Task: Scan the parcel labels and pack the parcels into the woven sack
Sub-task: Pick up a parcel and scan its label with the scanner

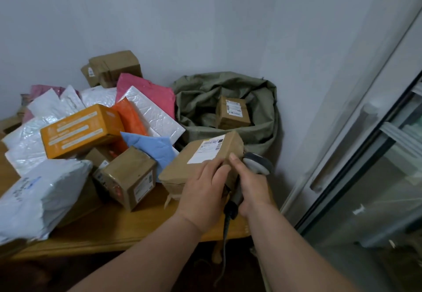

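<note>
**Parcel and scanner held beside the open sack**

The left hand (203, 189) grips a brown parcel (201, 161) at its near edge, fingers curled over the top, label (206, 150) facing up. The parcel sits tilted above the right end of the wooden surface (114, 230), just in front of the sack (228, 106). The right hand (251, 184) is wrapped round the handle of a scanner (258, 162), thumb pressed against the parcel's side; the scanner's head lies just right of the parcel, and its cable (225, 234) hangs down. The green sack stands open in the corner with one labelled box (233, 113) inside. Mailers and boxes, among them an orange box (80, 129), are heaped on the surface to the left.
</note>
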{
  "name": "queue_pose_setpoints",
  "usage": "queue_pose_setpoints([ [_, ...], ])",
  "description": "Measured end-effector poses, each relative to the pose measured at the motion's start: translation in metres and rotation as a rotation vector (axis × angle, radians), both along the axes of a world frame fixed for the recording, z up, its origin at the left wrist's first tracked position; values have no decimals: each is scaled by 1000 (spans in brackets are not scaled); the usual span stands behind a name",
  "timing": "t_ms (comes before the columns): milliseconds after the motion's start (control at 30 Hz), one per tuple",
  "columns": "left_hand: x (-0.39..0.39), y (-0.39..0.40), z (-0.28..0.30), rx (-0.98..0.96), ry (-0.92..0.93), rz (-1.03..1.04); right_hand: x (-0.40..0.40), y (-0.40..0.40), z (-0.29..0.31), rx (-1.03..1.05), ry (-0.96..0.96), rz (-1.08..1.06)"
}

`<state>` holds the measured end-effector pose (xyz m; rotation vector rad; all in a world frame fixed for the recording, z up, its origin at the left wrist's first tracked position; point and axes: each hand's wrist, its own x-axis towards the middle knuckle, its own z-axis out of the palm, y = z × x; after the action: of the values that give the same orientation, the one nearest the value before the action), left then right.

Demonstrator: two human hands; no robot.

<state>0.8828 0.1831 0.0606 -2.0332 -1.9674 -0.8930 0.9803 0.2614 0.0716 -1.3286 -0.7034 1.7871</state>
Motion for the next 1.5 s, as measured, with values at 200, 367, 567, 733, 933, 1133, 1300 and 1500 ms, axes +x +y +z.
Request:
queue_pose_setpoints([
  [200,5,4,11,48,109,-103,7,15,8,-27,12,90],
  [367,1,7,18,49,164,-172,4,25,8,-40,64,147],
  [567,-33,15,22,-31,108,-128,-15,36,9,28,100,44],
  [733,-96,39,47,61,-359,518,-37,53,21,61,167,-11],
  [933,-161,55,73,-431,-1622,280,-58,68,23,151,160,-1],
  [1133,-184,59,68,-405,-1737,112,-73,78,18,181,93,-19],
  [1300,-190,70,63,-213,-1597,66,-81,94,21,193,-29,-136],
  [1500,-196,83,51,-13,-1657,97,-82,109,47,382,-32,-50],
])
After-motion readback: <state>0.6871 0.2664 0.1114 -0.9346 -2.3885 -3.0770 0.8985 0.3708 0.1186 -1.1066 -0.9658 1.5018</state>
